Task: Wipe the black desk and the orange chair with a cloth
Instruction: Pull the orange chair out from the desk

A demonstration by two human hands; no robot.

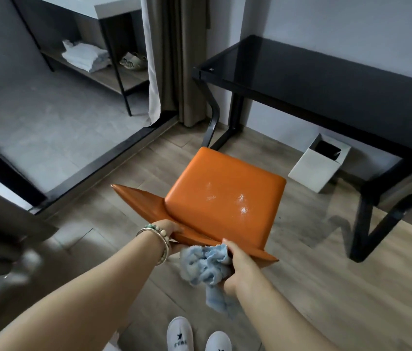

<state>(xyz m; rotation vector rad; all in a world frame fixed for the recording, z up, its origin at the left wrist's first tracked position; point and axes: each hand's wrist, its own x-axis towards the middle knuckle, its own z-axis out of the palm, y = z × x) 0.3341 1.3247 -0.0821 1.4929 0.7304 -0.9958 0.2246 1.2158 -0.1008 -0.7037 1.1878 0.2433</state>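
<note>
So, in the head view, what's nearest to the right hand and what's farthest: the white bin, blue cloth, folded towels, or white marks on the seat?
From the right hand:
1. blue cloth, gripped in it.
2. white marks, ahead on the orange chair.
3. white bin, under the black desk, right.
4. folded towels, far-left shelf.

A wood floor runs to a white wall, brown curtain, white bin and shelf of folded towels

Floor under chair, desk, apparent bin
</note>
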